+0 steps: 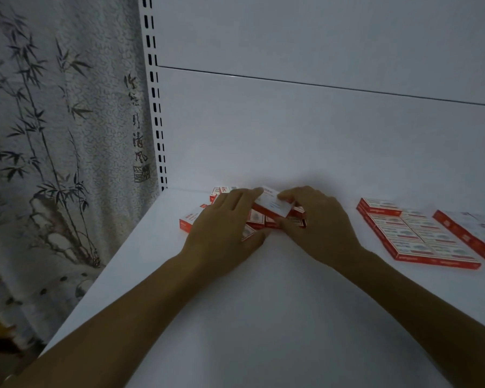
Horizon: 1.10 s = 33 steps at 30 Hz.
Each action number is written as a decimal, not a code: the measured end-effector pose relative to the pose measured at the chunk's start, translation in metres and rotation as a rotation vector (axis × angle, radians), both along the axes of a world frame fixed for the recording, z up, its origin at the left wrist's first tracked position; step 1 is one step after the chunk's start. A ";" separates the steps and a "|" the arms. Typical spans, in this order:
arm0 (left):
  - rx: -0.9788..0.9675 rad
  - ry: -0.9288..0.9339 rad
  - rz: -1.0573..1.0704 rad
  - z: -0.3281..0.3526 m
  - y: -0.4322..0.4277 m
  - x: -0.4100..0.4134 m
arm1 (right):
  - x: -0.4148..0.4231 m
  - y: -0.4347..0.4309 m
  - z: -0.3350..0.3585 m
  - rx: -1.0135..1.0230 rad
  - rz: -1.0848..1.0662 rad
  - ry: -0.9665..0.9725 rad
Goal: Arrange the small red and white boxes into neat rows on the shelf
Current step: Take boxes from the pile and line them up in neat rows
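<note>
Head view: one small red and white box, the raised box [273, 205], is held tilted above a loose pile [266, 221] of like boxes at the back of the white shelf [263, 317], near its left rear corner. It is closed, as are the rest, so what is in them cannot be told.

The right hand [317, 219] is curled round the raised box's right end, which is pinched between fingers on the upper edge and the thumb below. The left hand [224, 222] is laid over the pile with its fingers nearly straight, the fingertips touching the raised box's left end and the thumb resting on the pile's front.

Boxes of the pile are seen lying at mixed angles, some overlapping; one flat box [188, 221] is partly covered by the left hand at the pile's left side.

Well apart to the right, a neat block [420, 236] of boxes is laid flat in two tight rows, edges touching, with a further box stacked on its rear end. Just beside it, at the frame's right edge, a second flat group [471, 233] is partly cut off.

A slotted white upright [154, 93] is fixed at the shelf's left rear corner, and a bamboo-printed curtain [53, 135] is hung to its left.
</note>
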<state>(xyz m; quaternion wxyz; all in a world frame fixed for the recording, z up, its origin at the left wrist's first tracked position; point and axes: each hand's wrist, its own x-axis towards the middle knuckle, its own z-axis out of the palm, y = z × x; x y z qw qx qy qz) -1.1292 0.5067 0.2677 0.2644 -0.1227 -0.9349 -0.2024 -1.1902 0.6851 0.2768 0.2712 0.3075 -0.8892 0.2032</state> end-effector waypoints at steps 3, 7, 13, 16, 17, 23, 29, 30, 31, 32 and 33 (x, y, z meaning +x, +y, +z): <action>0.018 0.001 -0.016 0.001 0.006 0.004 | 0.011 0.017 -0.007 -0.064 0.056 0.013; 0.013 0.011 -0.033 -0.001 0.012 0.009 | 0.018 0.017 -0.008 -0.147 0.147 0.007; 0.103 0.074 0.000 0.004 0.007 0.012 | 0.021 0.018 0.002 -0.202 0.216 0.033; 0.118 0.132 -0.003 0.004 0.008 0.011 | 0.021 0.020 0.002 -0.184 0.231 0.054; 0.117 0.152 -0.004 0.003 0.008 0.011 | 0.021 0.020 0.002 -0.178 0.230 0.060; 0.093 0.173 0.005 0.001 0.006 0.009 | 0.019 0.018 -0.004 -0.160 0.131 0.001; 0.104 0.161 0.005 0.002 0.009 0.012 | 0.017 0.019 -0.006 -0.156 0.119 -0.028; 0.109 0.156 0.011 0.002 0.010 0.012 | 0.017 0.019 -0.006 -0.145 0.126 -0.027; 0.114 0.154 0.016 0.002 0.011 0.013 | 0.017 0.020 -0.007 -0.136 0.129 -0.029; 0.118 0.155 0.019 0.002 0.011 0.014 | 0.016 0.020 -0.007 -0.130 0.129 -0.029; 0.127 0.156 0.021 0.002 0.012 0.014 | 0.016 0.019 -0.007 -0.128 0.126 -0.026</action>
